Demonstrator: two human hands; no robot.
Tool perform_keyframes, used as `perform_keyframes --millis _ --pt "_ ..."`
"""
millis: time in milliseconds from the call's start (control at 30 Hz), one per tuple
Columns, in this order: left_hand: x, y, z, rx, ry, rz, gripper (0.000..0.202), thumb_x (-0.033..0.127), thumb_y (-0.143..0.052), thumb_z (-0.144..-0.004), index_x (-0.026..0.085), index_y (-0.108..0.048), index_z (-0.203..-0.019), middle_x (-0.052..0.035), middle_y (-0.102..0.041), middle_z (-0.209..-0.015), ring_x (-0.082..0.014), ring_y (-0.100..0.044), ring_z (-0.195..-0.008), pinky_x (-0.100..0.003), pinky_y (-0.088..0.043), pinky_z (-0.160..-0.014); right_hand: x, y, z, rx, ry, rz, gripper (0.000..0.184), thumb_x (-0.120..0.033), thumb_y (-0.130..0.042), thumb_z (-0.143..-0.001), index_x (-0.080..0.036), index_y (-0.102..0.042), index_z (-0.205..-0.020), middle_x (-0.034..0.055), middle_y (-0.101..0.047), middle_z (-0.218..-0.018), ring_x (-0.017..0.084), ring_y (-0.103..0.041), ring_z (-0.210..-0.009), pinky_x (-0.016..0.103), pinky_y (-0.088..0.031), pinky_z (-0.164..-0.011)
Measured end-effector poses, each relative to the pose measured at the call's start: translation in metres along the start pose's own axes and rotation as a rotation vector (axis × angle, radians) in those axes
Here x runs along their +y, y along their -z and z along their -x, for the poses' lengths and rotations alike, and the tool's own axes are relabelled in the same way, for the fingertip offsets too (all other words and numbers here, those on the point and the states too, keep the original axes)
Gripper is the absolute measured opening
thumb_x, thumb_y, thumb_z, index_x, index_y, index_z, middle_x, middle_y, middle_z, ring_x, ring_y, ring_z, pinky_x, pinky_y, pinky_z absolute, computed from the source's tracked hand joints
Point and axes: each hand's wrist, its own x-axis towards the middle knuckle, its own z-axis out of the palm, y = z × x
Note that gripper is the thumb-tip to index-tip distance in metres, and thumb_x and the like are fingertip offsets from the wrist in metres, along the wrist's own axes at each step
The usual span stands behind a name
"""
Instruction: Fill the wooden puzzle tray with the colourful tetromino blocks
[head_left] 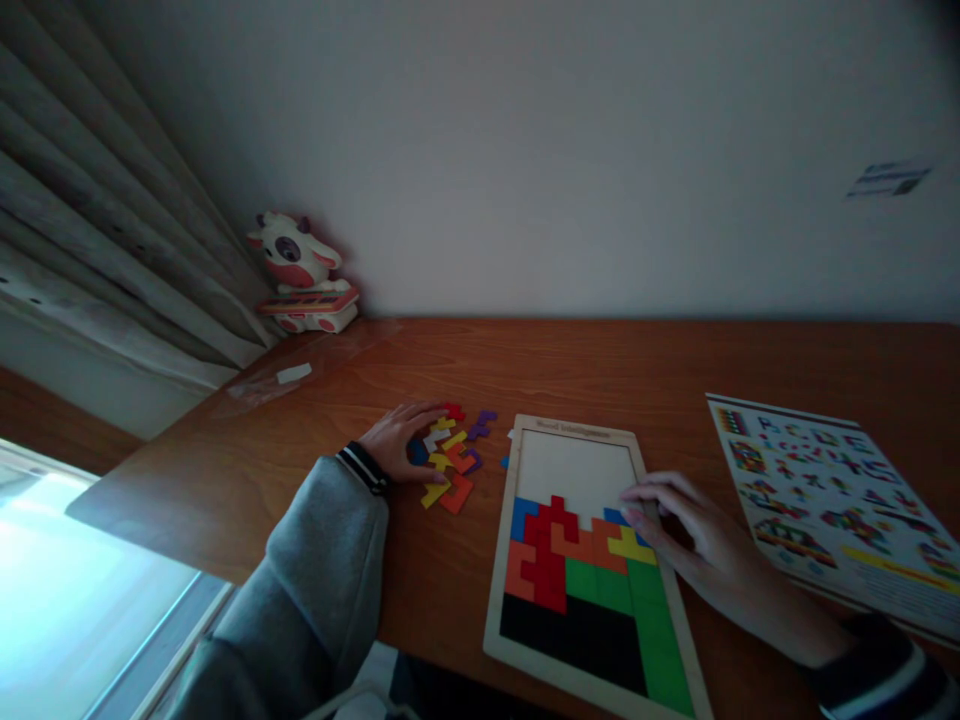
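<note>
My left hand (401, 445) rests on the table with thumb and fingers spread around the left side of a pile of loose puzzle pieces (456, 456). A dark blue piece (418, 452) lies within its curve. On the wooden puzzle board (491, 625), my right hand (686, 530) reaches over the right rim. Its thumb and fingertips come together at a blue puzzle piece (614, 516), which they partly cover. Red, orange, green, yellow and black pieces fill the board's near part; the white base (574, 465) shows in the far part.
A printed pattern sheet (840, 500) lies right of the board. Clear plastic wrapping (259, 388) is at the table's left. A toy cow with a keyboard (307, 275) stands at the back left near the curtain (105, 190). A wall runs behind the table.
</note>
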Motion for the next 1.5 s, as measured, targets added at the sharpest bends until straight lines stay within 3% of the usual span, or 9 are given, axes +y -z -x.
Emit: perform_keyframes --millis 100,233,333,567,700,833,1100,1300,1500 --pt "-0.002 -0.002 0.002 -0.015 -0.014 0.007 0.093 0.066 -0.081 -0.064 0.019 -0.054 -0.14 -0.018 -0.055 -0.143 -0.0344 -0.056 -0.127 -0.051 -0.046 -0.107 -0.001 -0.001 0.0 -0.004 -0.012 -0.006 0.031 -0.052 -0.05 -0.097 -0.027 -0.065 -0.106 0.0077 -0.063 -0.107 0.023 -0.064 -0.096 0.04 -0.055 -0.083" --pt "0.005 -0.01 -0.003 0.045 -0.118 0.007 0.05 0.051 -0.072 -0.083 0.019 -0.068 -0.121 -0.0153 -0.065 -0.13 -0.029 -0.063 -0.12 -0.047 -0.05 -0.103 -0.003 0.0 0.0 -0.004 -0.014 0.0 0.03 -0.052 -0.05 -0.097 -0.027 -0.065 -0.105 0.0072 -0.063 -0.108 0.024 -0.063 -0.099 0.04 -0.055 -0.085" --pt "0.01 -0.013 -0.006 0.094 -0.172 0.023 0.034 0.042 -0.067 -0.088 0.019 -0.071 -0.114 -0.0135 -0.07 -0.123 -0.0273 -0.065 -0.116 -0.047 -0.052 -0.1 -0.003 0.0 -0.001 -0.005 -0.006 0.004 0.029 -0.051 -0.051 -0.097 -0.027 -0.065 -0.106 0.0074 -0.063 -0.109 0.024 -0.063 -0.1 0.04 -0.055 -0.086" --pt "0.029 -0.014 -0.01 0.133 -0.211 0.079 0.053 0.051 -0.074 -0.081 0.018 -0.067 -0.123 -0.0141 -0.072 -0.119 -0.0284 -0.067 -0.112 -0.047 -0.053 -0.098 0.0 0.0 0.0 -0.016 -0.02 -0.002 0.03 -0.052 -0.05 -0.097 -0.028 -0.066 -0.106 0.0073 -0.063 -0.108 0.023 -0.064 -0.097 0.041 -0.055 -0.086" --pt "0.038 -0.02 -0.014 0.179 -0.267 0.097 0.035 0.042 -0.07 -0.088 0.019 -0.07 -0.115 -0.0117 -0.075 -0.111 -0.0235 -0.072 -0.101 -0.04 -0.058 -0.09 0.001 -0.001 0.0 0.005 -0.004 0.019 0.03 -0.052 -0.052 -0.096 -0.028 -0.066 -0.109 0.0065 -0.064 -0.109 0.023 -0.065 -0.095 0.04 -0.056 -0.083" --pt "0.043 -0.019 -0.016 0.214 -0.309 0.12 0.031 0.037 -0.07 -0.089 0.017 -0.07 -0.113 -0.0115 -0.077 -0.101 -0.0204 -0.074 -0.091 -0.034 -0.061 -0.082 -0.002 0.0 -0.001 0.012 0.0 0.023 0.03 -0.051 -0.051 -0.096 -0.028 -0.067 -0.105 0.0064 -0.065 -0.106 0.023 -0.065 -0.096 0.04 -0.056 -0.084" --pt "0.065 -0.022 -0.025 0.287 -0.204 0.175 0.019 0.026 -0.062 -0.093 0.019 -0.071 -0.109 -0.0088 -0.076 -0.106 -0.0185 -0.073 -0.096 -0.033 -0.061 -0.086 -0.003 -0.001 -0.002 0.028 0.007 0.034 0.03 -0.052 -0.052 -0.096 -0.027 -0.067 -0.105 0.0081 -0.066 -0.106 0.024 -0.065 -0.096 0.041 -0.056 -0.083" --pt "0.064 -0.021 -0.024 0.231 -0.171 0.099 0.035 0.028 -0.068 -0.084 0.017 -0.068 -0.117 -0.0126 -0.074 -0.109 -0.0256 -0.071 -0.1 -0.044 -0.059 -0.09 -0.002 -0.001 -0.001 0.008 0.001 0.018 0.028 -0.049 -0.052 -0.097 -0.028 -0.066 -0.109 0.0068 -0.064 -0.109 0.022 -0.065 -0.094 0.039 -0.056 -0.082" --pt "0.059 -0.025 -0.023 0.232 -0.208 0.109 0.025 0.023 -0.062 -0.09 0.018 -0.069 -0.113 -0.0101 -0.076 -0.105 -0.0214 -0.073 -0.095 -0.036 -0.061 -0.085 -0.004 0.0 -0.001 -0.006 -0.006 0.004 0.029 -0.05 -0.05 -0.097 -0.027 -0.065 -0.107 0.0071 -0.062 -0.108 0.023 -0.064 -0.095 0.04 -0.055 -0.085"
